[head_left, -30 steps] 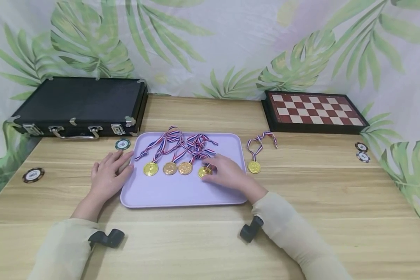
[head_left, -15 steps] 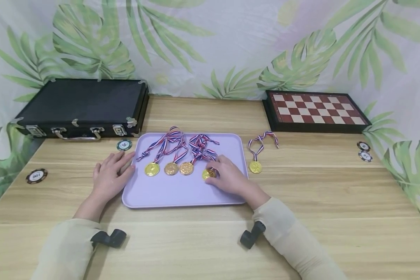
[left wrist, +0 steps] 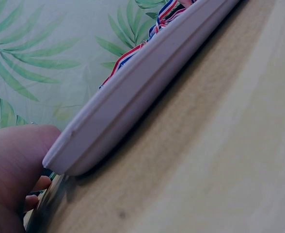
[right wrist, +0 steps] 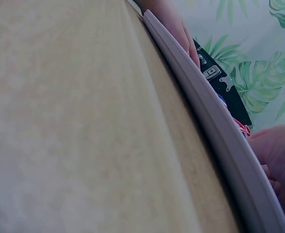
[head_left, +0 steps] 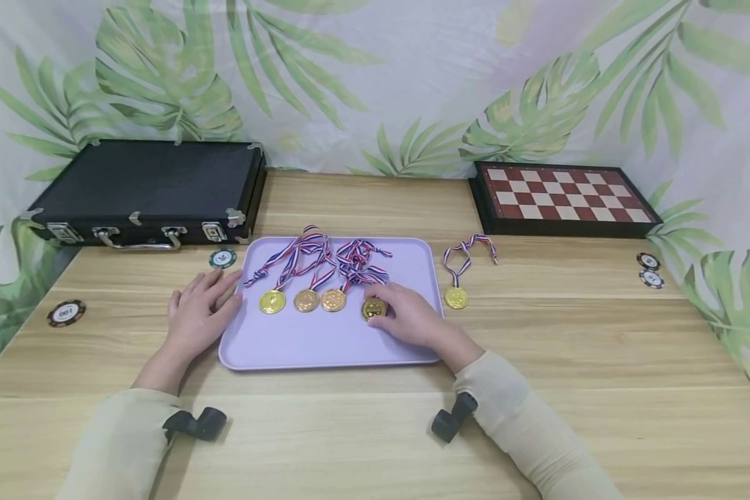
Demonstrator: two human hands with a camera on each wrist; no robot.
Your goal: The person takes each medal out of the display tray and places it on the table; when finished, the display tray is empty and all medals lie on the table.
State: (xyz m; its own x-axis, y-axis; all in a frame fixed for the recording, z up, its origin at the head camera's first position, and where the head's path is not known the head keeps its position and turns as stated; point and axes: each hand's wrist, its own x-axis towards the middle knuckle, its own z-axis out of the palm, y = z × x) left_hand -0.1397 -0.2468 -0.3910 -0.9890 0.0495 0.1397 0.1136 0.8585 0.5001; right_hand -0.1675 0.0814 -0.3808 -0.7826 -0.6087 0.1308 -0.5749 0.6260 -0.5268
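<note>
**Q:** Medal under the right hand (head_left: 412, 316) — which way does it lie from the fingers?

**A:** That medal (head_left: 373, 309) sits at the fingertips' 9 o'clock side, on the tray (head_left: 325, 344), fourth in a row of gold discs. The right fingers (head_left: 392, 300) curl over its right edge and appear to pinch it; the disc's left half shows clear of them.

**Q:** And its long axis?

**A:** Disc to ribbon runs toward 12 o'clock, a touch to 11. The ribbon (head_left: 359, 260) bunches at the tray's far edge, tangled with the other three ribbons.

**Q:** Which hand is nearer?

**A:** The right one, by far; it is touching the medal. The left hand (head_left: 196, 312) lies flat and relaxed at the tray's 9 o'clock rim, fingers straight, thumb side against the edge. The left wrist view shows that rim (left wrist: 133, 97) right beside the palm, and the right wrist view shows the tray rim (right wrist: 215, 126) running past the right hand, though neither shows the disc itself.

**Q:** Anything else close by?

**A:** A fifth medal (head_left: 455, 298) lies on the counter (head_left: 537, 361) just off the tray's 3 o'clock rim, near the right hand's knuckles but apart from them. The other three discs (head_left: 305, 300) lie at 9 o'clock from the held one, with a small gap before the nearest.
</note>
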